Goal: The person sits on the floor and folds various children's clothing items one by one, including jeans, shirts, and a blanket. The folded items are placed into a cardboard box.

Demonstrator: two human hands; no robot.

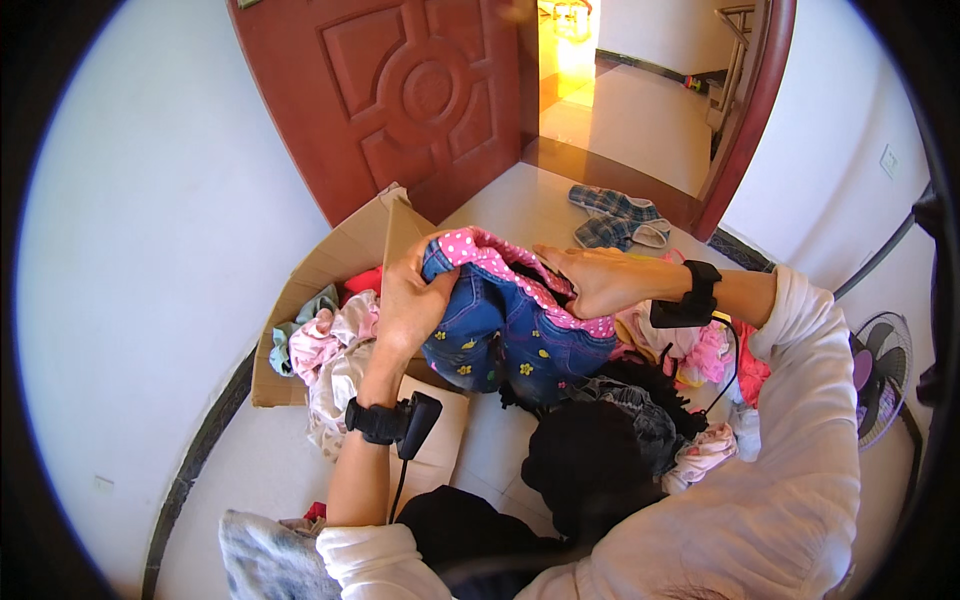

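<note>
A child's blue denim garment (480,322) with a pink polka-dot lined edge hangs between my hands. Small yellow flowers decorate its front. My left hand (412,304) pinches one end of the lined edge, thumb on the denim side. At the other end, my right hand (600,277) holds the pink edge, with some of its fingers hidden by the cloth. Between the hands the edge gapes, and the inside looks dark. Below hangs the lower part of the denim, close to my knees and a heap of dark clothing (637,412).
An open cardboard box (330,255) holding clothes (330,337) stands at left. More clothes (705,352) lie at right, near a fan (885,375). Plaid slippers (619,217) rest before the doorway, beside a red-brown door (427,90). Grey fluffy cloth (270,555) is at lower left.
</note>
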